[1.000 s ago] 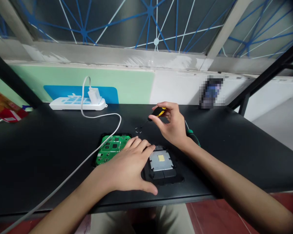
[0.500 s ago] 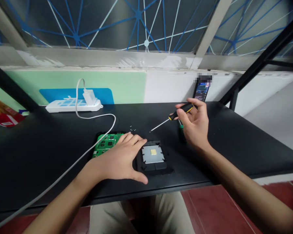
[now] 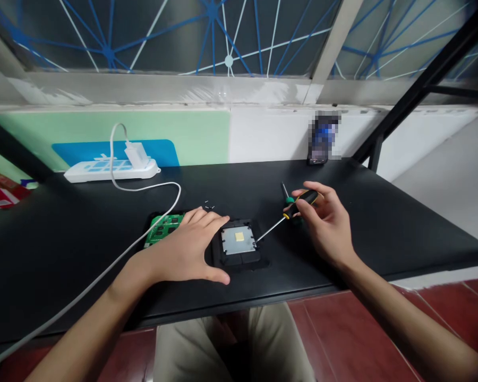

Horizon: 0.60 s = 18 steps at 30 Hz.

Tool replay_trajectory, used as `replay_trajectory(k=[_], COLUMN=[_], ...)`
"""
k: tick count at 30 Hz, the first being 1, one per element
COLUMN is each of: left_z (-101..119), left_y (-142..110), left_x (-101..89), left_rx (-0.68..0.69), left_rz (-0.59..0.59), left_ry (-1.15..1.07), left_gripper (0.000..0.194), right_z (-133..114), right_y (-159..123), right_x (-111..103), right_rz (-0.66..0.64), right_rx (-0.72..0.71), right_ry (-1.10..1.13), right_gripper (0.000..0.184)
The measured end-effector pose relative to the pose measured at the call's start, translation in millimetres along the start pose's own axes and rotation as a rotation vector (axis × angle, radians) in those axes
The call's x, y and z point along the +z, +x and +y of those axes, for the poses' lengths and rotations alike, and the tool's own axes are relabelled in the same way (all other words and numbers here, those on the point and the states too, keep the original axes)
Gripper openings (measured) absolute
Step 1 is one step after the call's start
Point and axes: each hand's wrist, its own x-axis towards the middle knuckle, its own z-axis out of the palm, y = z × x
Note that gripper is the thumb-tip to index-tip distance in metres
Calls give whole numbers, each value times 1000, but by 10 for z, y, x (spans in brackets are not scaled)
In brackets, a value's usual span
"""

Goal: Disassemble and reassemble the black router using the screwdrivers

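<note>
My right hand (image 3: 325,225) is closed around the black-and-yellow handle of a screwdriver (image 3: 271,229). Its tip meets the right edge of a silver metal plate (image 3: 231,245) fixed in a black plastic housing (image 3: 245,259). A small pale-yellow pad (image 3: 239,236) sits on the plate. My left hand (image 3: 191,246) lies across the left side of the housing, fingers stretched and thumb spread toward the front. Partly under that hand is a green circuit board (image 3: 163,229). Beyond the fingers lie several tiny screws (image 3: 210,206).
A second screwdriver, green-handled (image 3: 289,201), lies behind my right hand. A phone (image 3: 322,139) leans on the wall. A white power strip (image 3: 111,171) with a plugged-in charger (image 3: 137,155) stands at the back left. Its white cable (image 3: 115,236) runs across the black table (image 3: 402,223) and the board.
My right hand has lowered the screwdriver, bringing its tip from above the tabletop behind the housing to the plate's right edge. My left hand keeps its pose. The whole view has shifted slightly.
</note>
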Motion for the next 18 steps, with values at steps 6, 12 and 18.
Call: replay_trajectory(k=[6,12,18], left_z=[-3,-7,17], left_y=[-2,4,-1], left_x=[1,-2,-24], left_rx=[-20,-21,-11], left_rz=[-20,-19,-25], left_ry=[3,6,-3], left_gripper=[106,104,104], right_z=[24,44,65], right_y=[2,1,18], right_x=[-16,-8,-21], right_rz=[-12,-26,-37], right_rx=[31,40,21], right_ry=[-31,-23,-53], right_gripper=[40,43,42])
